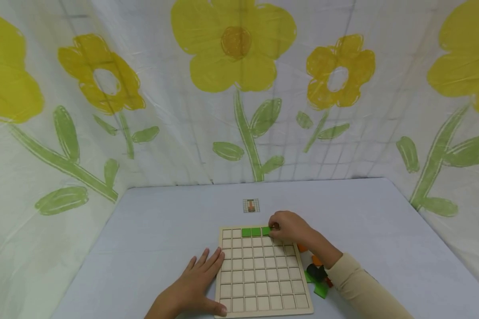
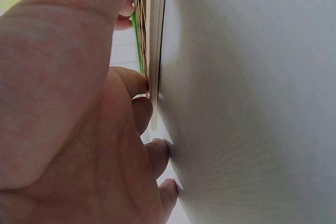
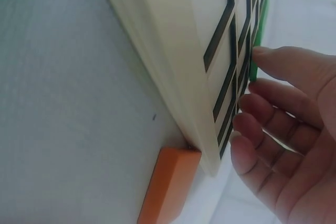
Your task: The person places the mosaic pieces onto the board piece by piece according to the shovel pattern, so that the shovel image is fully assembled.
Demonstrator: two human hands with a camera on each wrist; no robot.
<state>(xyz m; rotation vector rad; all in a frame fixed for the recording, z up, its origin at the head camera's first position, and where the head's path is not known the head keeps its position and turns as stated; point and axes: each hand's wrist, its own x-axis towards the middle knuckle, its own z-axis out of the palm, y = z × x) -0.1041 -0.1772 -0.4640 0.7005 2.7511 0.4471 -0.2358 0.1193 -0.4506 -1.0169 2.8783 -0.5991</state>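
Head view: the wooden board (image 1: 248, 264) sits between both hands. Left hand (image 1: 199, 281) lies along its left edge, fingers pretty straight and spread, thumb on the near left corner, not gripping anything. Right hand (image 1: 291, 227) is over the board's far row, fingers curled in, pinching a green tile (image 1: 265, 231) right beside two other green tiles (image 1: 256, 231). Small picture card (image 1: 251, 205) just past the board's far edge, loose pieces (image 1: 317, 271) off its right edge.

Left wrist view: upper fingertips touch the board's side, lower ones are down past it.

Right wrist view: thumb and forefinger nearly together on the tile at the board's surface, orange block (image 3: 170, 184) just beside the board's edge.
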